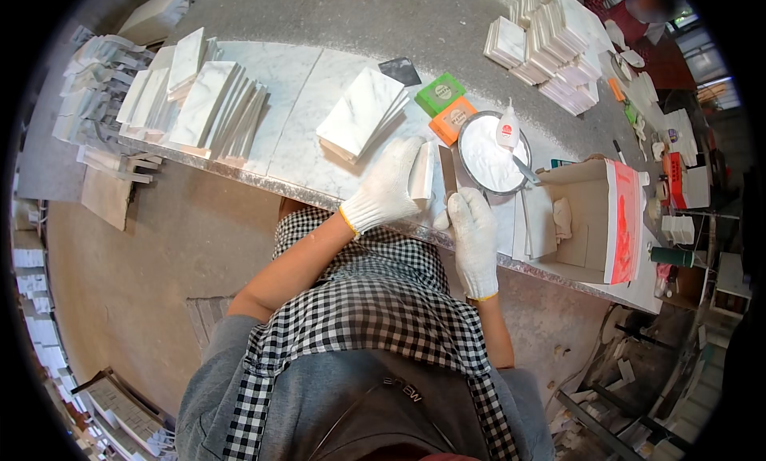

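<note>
My left hand (386, 187), in a white knit glove, grips a small marble tile (426, 172) tipped up on its edge at the bench front. My right hand (474, 242), gloved the same way, is closed on a thin flat blade (448, 168) that points away from me beside the tile; its grip end is hidden by the fingers. Just past the right hand stands a round bowl (479, 167) of white powder or paste, with a white squeeze bottle (507, 131) and a metal-bladed tool (527, 171) at its rim. Ahead of the left hand lies a short stack of veined tiles (363, 110).
Orange (452, 120) and green (440, 93) boxes sit beside a dark flat piece (400, 72). An open carton (582, 222) stands at the bench's right. Leaning tiles (209, 106) line the left, stacked tiles (550, 42) the far right. Another person (626, 14) is at the far right.
</note>
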